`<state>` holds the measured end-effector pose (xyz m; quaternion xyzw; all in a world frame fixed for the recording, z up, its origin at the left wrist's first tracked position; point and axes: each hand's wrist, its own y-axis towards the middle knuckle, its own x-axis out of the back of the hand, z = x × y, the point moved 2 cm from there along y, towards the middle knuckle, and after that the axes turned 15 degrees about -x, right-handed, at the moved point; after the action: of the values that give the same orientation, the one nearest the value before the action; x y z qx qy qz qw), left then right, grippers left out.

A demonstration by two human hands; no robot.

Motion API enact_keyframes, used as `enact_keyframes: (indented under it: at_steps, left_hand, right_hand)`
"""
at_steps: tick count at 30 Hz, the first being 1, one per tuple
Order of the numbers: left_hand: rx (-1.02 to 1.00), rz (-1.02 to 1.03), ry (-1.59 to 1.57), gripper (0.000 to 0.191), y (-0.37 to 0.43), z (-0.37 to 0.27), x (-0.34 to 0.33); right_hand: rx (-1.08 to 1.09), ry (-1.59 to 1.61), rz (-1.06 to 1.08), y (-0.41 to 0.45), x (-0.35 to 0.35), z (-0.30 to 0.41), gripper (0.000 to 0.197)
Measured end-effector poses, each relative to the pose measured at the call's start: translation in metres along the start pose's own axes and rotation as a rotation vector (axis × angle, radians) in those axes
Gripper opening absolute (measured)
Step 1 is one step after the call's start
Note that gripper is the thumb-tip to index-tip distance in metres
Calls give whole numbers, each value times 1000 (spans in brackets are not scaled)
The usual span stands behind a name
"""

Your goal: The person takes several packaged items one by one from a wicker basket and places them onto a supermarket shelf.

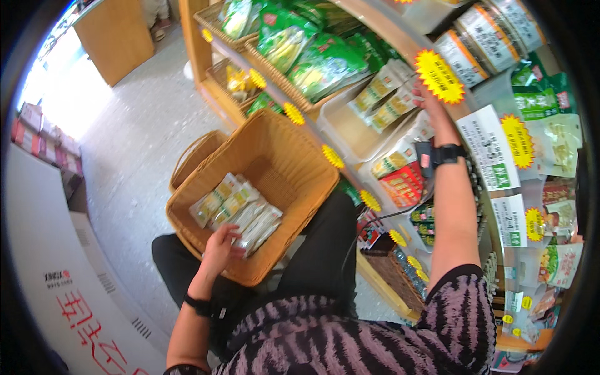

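A wicker basket (300, 220) rests tilted at my lap, with several small white-and-yellow packets (234, 204) and silvery-white packets (255, 225) lying inside. Over its near rim my left hand (222, 248) is bent, fingers apart beside the silvery packets; whether it touches them is unclear. My right arm reaches into the shelf. There my right hand (427, 101) is beside a translucent plastic bin (344, 126) holding upright packets (391, 101) like those in the basket. A yellow starburst price tag (439, 76) and the shelf edge partly cover that hand, so its grip is hidden.
Wicker trays of green bags (323, 70) fill the shelf ahead. Another bin holds red packets (402, 185); a thin black cable (375, 219) runs below it. Jars (490, 35) stand at upper right. A white carton (51, 262) with red writing stands left.
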<state>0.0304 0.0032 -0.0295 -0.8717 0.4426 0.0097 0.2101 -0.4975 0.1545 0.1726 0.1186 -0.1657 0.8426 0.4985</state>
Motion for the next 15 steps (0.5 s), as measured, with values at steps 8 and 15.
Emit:
enact_keyframes:
  at_steps: [8, 15]
  left_hand:
    - [-2, -101, 98, 62, 15, 9, 9]
    - [-226, -92, 876, 51, 48, 55, 40]
  right_hand:
    - [-234, 208, 531, -153, -125, -46, 16]
    - [-541, 479, 408, -163, -139, -170, 17]
